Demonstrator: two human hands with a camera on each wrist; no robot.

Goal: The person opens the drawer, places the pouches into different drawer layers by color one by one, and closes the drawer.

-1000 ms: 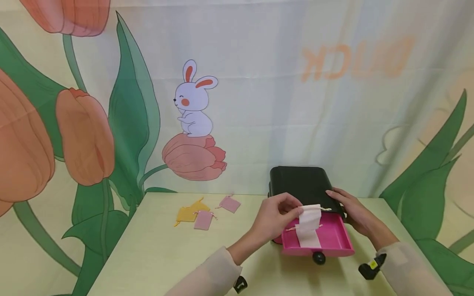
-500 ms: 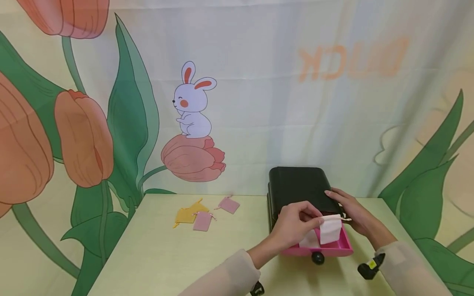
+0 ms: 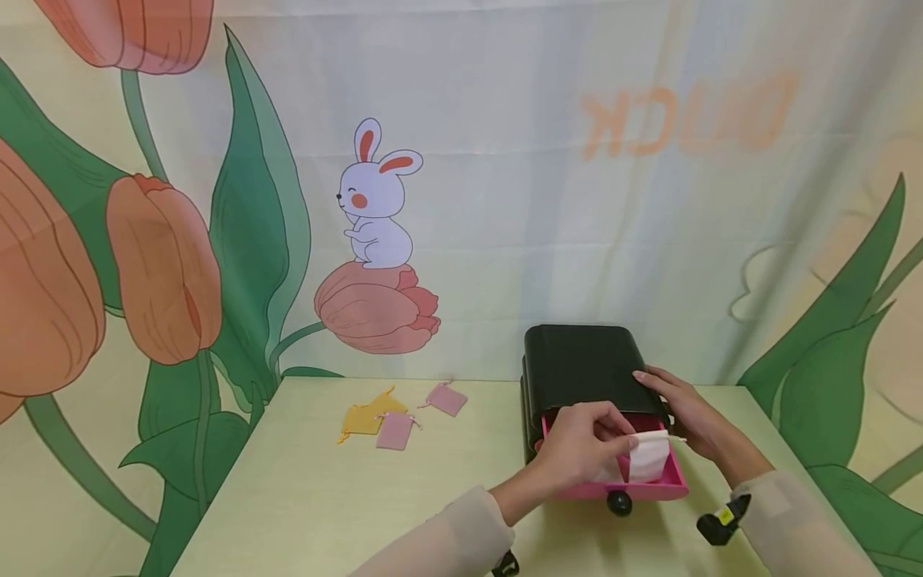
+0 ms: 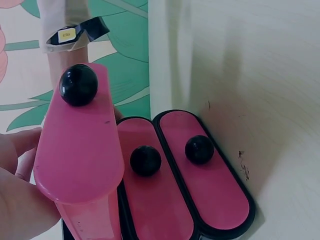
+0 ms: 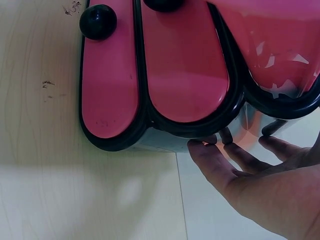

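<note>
Head view: the left hand (image 3: 580, 445) is now low over the pulled-out drawer (image 3: 656, 491), thumb and fingertips pinching a white pouch (image 3: 649, 458) by its top corner. Pouch hangs just right of those fingertips, its lower part within the drawer walls. My reading: it is all but placed, though not yet let go. A pale patch under the left palm, mostly hidden, looks like a second pouch (image 3: 610, 472).

Right hand (image 3: 692, 413), on the far side of the drawer from the left, touches the side of the black case (image 3: 587, 365), fingers fairly straight; bracing it, I judge.

Against one second ago: left hand and white pouch sit lower and farther right; against half a second ago, only slightly so. Right hand and case look unchanged. Yellow pouches (image 3: 363, 420) and pink pouches (image 3: 394, 431), well off to the left hand's left, lie as they did.
</note>
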